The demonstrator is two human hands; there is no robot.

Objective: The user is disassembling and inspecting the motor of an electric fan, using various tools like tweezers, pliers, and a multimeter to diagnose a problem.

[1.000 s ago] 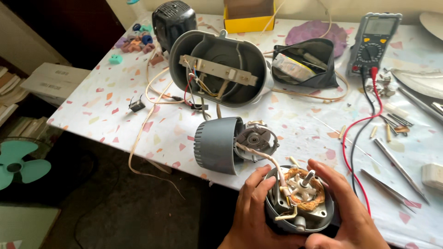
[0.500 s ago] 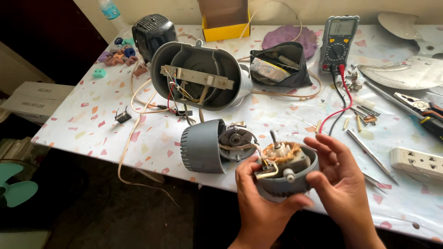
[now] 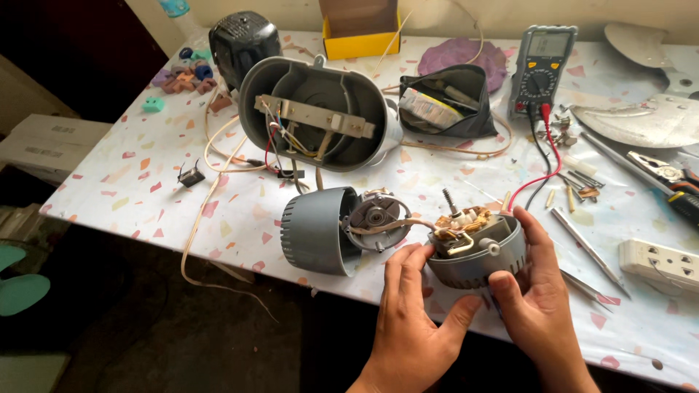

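I am looking down at a table [image 3: 145, 189] covered in a white cloth speckled with pink and orange flecks. Both my hands are at its near edge, closed around a grey motor housing [image 3: 477, 255] with copper windings and a metal shaft showing at its open top. My left hand [image 3: 411, 313] cups it from below and the left side, thumb against the underside. My right hand [image 3: 535, 291] clamps the right side, fingers curled over the rim. The housing is lifted just above the near edge, tilted towards me.

Just left of it a ribbed grey motor cover [image 3: 317, 231] lies on its side, and wires run from it to the housing. Behind that, near the middle of the table, sits an oval grey fan base [image 3: 317, 113], open, with coloured wires inside. A multimeter [image 3: 542, 69] lies towards the far right, its red and black leads trailing forward. A yellow box [image 3: 362, 45] stands at the far edge. Pliers [image 3: 670, 178] and a white power strip [image 3: 659, 260] lie by the right edge.
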